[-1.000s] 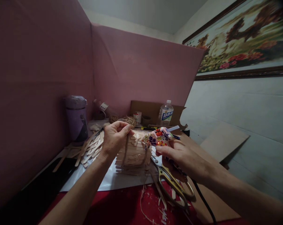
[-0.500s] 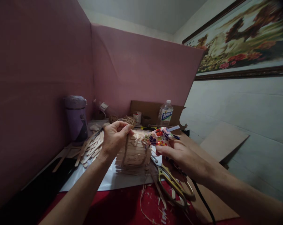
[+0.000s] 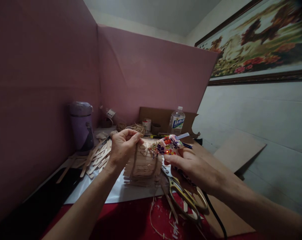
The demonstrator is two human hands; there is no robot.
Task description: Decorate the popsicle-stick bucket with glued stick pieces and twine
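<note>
My right hand (image 3: 188, 161) is wrapped around a hot glue gun (image 3: 167, 145) with a floral pattern and a glowing red light. A translucent glue stick (image 3: 183, 136) pokes out of its back. Its nozzle points left, over the upper part of a panel of wooden craft sticks (image 3: 143, 163). Brown twine (image 3: 134, 163) lies on that panel in a U shape, one side running up to my left hand (image 3: 124, 148). Thumb and forefinger of my left hand are pinched together at the panel's upper left, seemingly on the twine; the fingertips partly hide it.
Loose craft sticks (image 3: 99, 160) are heaped on the left by a purple flask (image 3: 82, 126). Scissors (image 3: 183, 196) with gold handles lie near the right hand, beside the gun's black cord (image 3: 216, 213). A plastic bottle (image 3: 177, 120) and twine coils (image 3: 137, 127) stand behind.
The glue gun and my right hand have shifted slightly to the left, along the panel's upper part. My left hand keeps nearly the same place and pinch.
</note>
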